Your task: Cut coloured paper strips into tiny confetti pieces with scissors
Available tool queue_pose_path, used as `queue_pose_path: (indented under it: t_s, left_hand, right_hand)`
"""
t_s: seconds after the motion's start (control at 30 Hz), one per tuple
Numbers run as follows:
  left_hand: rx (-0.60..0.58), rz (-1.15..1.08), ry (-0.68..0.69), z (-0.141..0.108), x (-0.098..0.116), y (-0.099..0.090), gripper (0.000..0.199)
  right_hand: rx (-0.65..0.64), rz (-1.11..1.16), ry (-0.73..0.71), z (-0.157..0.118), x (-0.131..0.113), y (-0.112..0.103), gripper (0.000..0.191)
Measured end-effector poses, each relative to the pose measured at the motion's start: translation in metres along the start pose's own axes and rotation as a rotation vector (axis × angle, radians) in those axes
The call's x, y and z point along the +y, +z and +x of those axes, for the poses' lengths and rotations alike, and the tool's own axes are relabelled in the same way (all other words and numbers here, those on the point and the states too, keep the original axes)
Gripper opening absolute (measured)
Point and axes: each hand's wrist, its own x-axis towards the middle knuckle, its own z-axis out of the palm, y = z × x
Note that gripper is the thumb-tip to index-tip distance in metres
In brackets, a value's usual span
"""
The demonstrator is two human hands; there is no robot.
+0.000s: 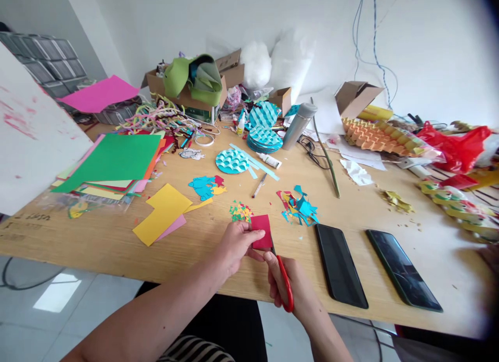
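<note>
A small red piece of paper [262, 231] is pinched between the thumb and fingers of my left hand [237, 242]. My right hand [284, 279] grips red-handled scissors [287, 286], whose blades lie at the paper's lower right edge, partly hidden. Just beyond the paper is a little heap of tiny coloured paper bits [240, 211]. Blue and red paper scraps [304, 208] lie to the right of it. Blue paper fish cutouts [202, 187] rest farther left, beside yellow and red pieces.
Two phones [341, 263] lie right of my hands. Yellow paper [166, 211] and a stack of coloured sheets [113, 159] are at left. Behind stand a round blue wavy paper piece [232, 161], a pen [259, 185], a grey bottle [299, 125] and a long green stem [329, 159].
</note>
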Motion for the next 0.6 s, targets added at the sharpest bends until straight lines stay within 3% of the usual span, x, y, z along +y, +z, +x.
queue_pose_path:
  t_s: [0.6]
  left_hand:
    - [0.005,0.096,-0.007,-0.0039,-0.0035,0.0009,0.032]
  right_hand:
    - [-0.024,-0.016,0.011,-0.0073,-0.0028,-0.0013,0.063]
